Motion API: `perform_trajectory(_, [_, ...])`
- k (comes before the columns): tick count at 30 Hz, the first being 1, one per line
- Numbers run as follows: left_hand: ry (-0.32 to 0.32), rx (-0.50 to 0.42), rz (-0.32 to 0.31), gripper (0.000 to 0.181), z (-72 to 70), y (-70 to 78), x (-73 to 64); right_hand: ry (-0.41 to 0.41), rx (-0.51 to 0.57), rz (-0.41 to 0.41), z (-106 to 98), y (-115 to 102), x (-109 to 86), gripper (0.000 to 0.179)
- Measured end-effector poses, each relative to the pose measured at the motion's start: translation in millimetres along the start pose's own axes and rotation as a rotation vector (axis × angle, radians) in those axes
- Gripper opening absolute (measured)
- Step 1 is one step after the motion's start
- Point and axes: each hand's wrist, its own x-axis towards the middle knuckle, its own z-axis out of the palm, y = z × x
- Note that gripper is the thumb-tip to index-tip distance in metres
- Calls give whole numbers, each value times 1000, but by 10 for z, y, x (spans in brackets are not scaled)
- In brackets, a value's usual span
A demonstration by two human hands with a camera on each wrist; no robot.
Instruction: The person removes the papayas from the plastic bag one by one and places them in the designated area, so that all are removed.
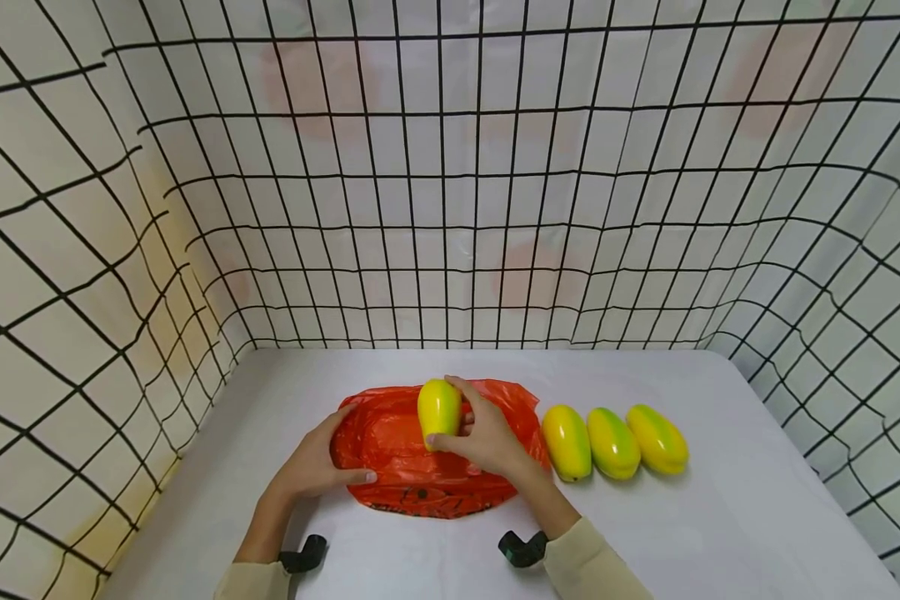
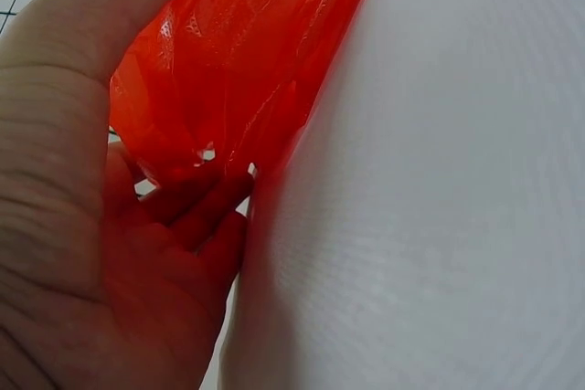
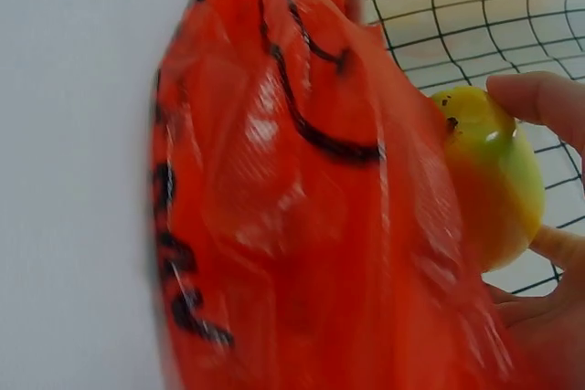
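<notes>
A red plastic bag [image 1: 390, 442] with black print along its front lies on the white table. My left hand [image 1: 322, 454] holds the bag's left side, thumb at the front and fingers round the back. In the left wrist view, the left hand's fingers [image 2: 196, 212] curl against the thin red film. My right hand [image 1: 487, 437] grips a yellow mango-shaped fruit [image 1: 438, 410] upright over the bag, between thumb and fingers. The right wrist view shows this fruit [image 3: 494, 180] with a green patch, partly behind the bag [image 3: 302, 189].
Three more yellow-green fruits, the nearest [image 1: 567, 443], a middle one [image 1: 613, 443] and the farthest right [image 1: 657, 439], lie in a row right of the bag. A black wire grid [image 1: 480, 227] stands behind and at both sides of the table [image 1: 727, 533].
</notes>
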Motion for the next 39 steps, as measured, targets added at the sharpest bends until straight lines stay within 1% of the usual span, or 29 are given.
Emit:
perform_trajectory(4, [0, 7, 3, 120, -7, -20, -4, 25, -21, 9, -105, 2, -43, 94])
perform_trajectory(11, [0, 26, 33, 121, -17, -47, -14, 68, -34, 18, -319, 52, -98, 92])
perform_trajectory(14, [2, 25, 31, 120, -18, -43, -12, 77, -44, 17, -407, 66, -129, 92])
perform_trajectory(19, [-3, 20, 31, 119, -12, -37, -7, 73, -58, 33, -541, 77, -206, 92])
perform_trajectory(27, [1, 15, 27, 119, -20, -27, -17, 49, -4, 50, -743, 140, -305, 96])
perform_trajectory(39, [2, 21, 27, 119, 1, -31, -8, 50, -18, 71, -1105, 208, -477, 94])
